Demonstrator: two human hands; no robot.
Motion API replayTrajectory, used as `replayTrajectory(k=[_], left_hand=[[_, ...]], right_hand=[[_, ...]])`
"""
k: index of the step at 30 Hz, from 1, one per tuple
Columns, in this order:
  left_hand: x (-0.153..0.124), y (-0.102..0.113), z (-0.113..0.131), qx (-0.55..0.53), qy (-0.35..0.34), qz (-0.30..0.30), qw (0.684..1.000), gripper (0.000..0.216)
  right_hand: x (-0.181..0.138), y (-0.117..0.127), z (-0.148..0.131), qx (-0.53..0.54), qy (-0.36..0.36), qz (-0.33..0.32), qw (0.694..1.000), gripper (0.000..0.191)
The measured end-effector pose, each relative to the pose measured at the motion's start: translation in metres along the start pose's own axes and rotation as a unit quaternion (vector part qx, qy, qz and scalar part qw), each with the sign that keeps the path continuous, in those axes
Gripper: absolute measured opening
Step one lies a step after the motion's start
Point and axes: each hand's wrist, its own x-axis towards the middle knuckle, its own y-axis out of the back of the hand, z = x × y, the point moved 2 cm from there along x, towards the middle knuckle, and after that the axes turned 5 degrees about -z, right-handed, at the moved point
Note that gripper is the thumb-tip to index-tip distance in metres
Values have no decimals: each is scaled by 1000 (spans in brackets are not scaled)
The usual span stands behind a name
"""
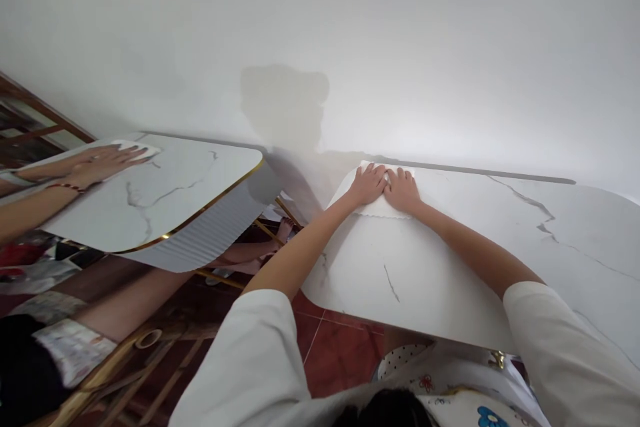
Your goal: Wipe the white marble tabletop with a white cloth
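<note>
My left hand (369,183) and my right hand (401,190) lie side by side, palms down, pressing on a white cloth (379,209) with a wavy edge. The cloth rests on the far left corner of a white marble-patterned table (450,267), close to the white wall (400,47). Both of my arms are stretched out over the tabletop, in white sleeves.
At the left, what looks like a wood-framed mirror (30,107) shows a marble tabletop with a gold rim (165,200), and hands (95,163) on a cloth. Red floor tiles (340,347) and gold table legs (125,353) lie below.
</note>
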Motion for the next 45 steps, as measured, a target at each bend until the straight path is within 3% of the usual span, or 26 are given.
replayTrajectory(k=[10, 19, 25, 31, 38, 45], left_hand=[[30, -4, -29, -31, -43, 90, 994, 38], [18, -3, -72, -61, -57, 113, 990, 43], [7, -2, -72, -36, -58, 103, 992, 42], [-23, 2, -64, -32, -75, 90, 993, 42], [-87, 2, -46, -13, -50, 74, 996, 46], [-144, 7, -26, 2, -29, 69, 997, 49]], right_hand=[[37, -9, 0, -27, -15, 24, 999, 49], [48, -22, -35, -19, 2, 36, 999, 50], [42, -23, -39, -1, 5, 28, 1000, 50], [11, -20, -56, 9, -7, 35, 999, 49], [-45, -15, -80, 9, 12, 21, 1000, 52], [-89, -8, -106, -23, 84, -13, 996, 58]])
